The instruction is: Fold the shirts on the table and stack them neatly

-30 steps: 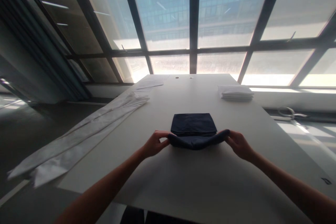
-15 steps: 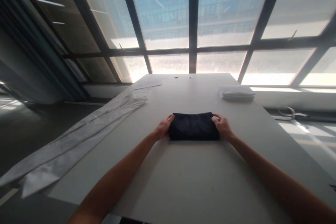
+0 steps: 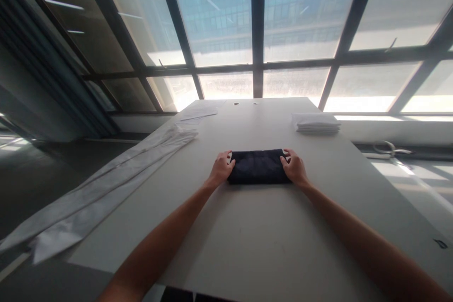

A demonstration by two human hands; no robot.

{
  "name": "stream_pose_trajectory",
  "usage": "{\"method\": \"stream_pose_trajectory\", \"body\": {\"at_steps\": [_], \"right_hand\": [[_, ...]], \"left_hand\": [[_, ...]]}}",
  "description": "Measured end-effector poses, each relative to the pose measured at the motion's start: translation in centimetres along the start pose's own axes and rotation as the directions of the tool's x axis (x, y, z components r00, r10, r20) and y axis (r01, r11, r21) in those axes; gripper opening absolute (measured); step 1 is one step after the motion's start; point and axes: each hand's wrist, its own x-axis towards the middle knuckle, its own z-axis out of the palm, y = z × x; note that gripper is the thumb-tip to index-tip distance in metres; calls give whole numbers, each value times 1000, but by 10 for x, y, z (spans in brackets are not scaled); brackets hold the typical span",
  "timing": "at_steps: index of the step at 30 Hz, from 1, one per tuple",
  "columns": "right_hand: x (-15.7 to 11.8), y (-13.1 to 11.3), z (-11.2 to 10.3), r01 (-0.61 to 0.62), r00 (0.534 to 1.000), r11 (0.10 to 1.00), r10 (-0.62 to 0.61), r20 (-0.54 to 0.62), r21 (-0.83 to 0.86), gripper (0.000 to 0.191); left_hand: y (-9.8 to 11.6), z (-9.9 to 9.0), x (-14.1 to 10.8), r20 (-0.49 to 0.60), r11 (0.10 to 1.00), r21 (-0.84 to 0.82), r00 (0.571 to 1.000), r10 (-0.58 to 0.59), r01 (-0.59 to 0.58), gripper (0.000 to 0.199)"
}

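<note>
A folded dark navy cloth point(image 3: 258, 167) lies as a flat bundle on the white table point(image 3: 226, 245), its long side facing me. My left hand point(image 3: 222, 167) grips its left end, thumb on the near top surface and fingers curled round the far corner. At the right end, my right hand point(image 3: 294, 166) holds it the same way, thumb on top and fingers at the far edge. The undersides of both ends are hidden by the hands. Whether the bundle is a garment or a plain piece of fabric, I cannot tell.
A stack of folded white cloths point(image 3: 315, 124) sits at the table's far right. Along the left edge lies long white fabric point(image 3: 116, 174), hanging over the side, with thin white sheets point(image 3: 196, 114) beyond it. Large windows point(image 3: 215, 19) stand behind the table.
Both hands have shifted their hold on the ends, with the thumbs now further onto the top. The bundle looks slightly narrower, its near edge a little farther from me.
</note>
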Motion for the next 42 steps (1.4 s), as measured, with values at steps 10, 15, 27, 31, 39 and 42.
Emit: {"method": "stream_pose_trajectory", "body": {"at_steps": [10, 15, 27, 31, 39, 42], "right_hand": [[-62, -77, -14, 621, 748, 776, -545, 380, -111, 16], [-69, -84, -9, 681, 684, 686, -469, 558, -258, 15], [7, -2, -37, 40, 987, 909, 30, 160, -416, 37], [20, 9, -48, -75, 980, 952, 125, 155, -295, 39], [-23, -28, -19, 207, 943, 886, -69, 325, -414, 63], [-27, -31, -21, 288, 911, 854, -106, 398, -434, 60]], "left_hand": [[49, 46, 55, 409, 943, 128, 882, 233, -308, 37], [45, 51, 86, 470, 970, 105, 871, 146, -219, 19], [36, 30, 23, 623, 936, -119, 759, -191, 333, 49], [43, 33, 2, 741, 787, -298, 650, -165, 540, 59], [44, 47, -17, 662, 709, -463, 739, -123, 532, 57], [44, 52, -22, 644, 706, -475, 754, -128, 525, 48]]}}
